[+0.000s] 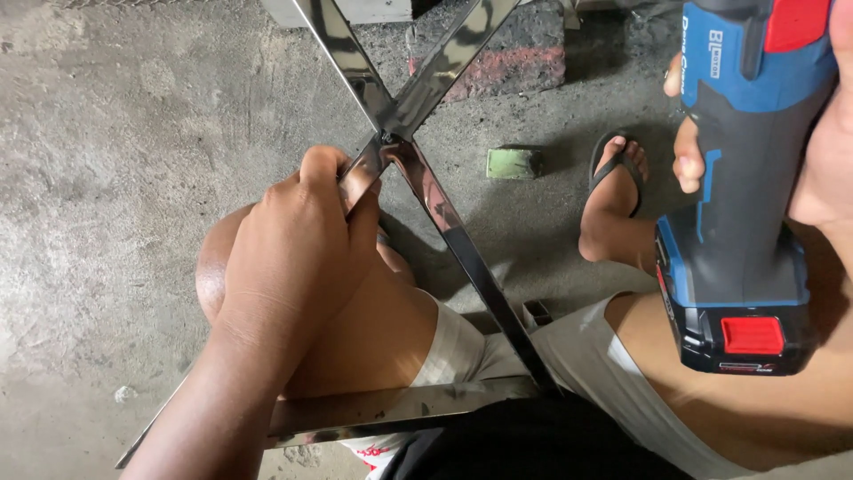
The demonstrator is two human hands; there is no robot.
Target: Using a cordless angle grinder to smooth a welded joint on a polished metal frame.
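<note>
My left hand (302, 233) grips one shiny steel bar of a crossed metal frame (449, 218), just below the joint where the two bars meet in an X. The frame rests over my bare knee and lap. My right hand (822, 151) holds a blue and dark grey cordless power tool (742, 191) up at the right, close to the camera, with a red-buttoned battery at its lower end. The tool's working end is out of view at the top.
Rough grey concrete floor lies all around. A small green block (514, 163) sits on the floor past the frame. My foot in a black flip-flop (615, 191) rests beside it. A dark slab with a red stripe (515, 53) lies at the top.
</note>
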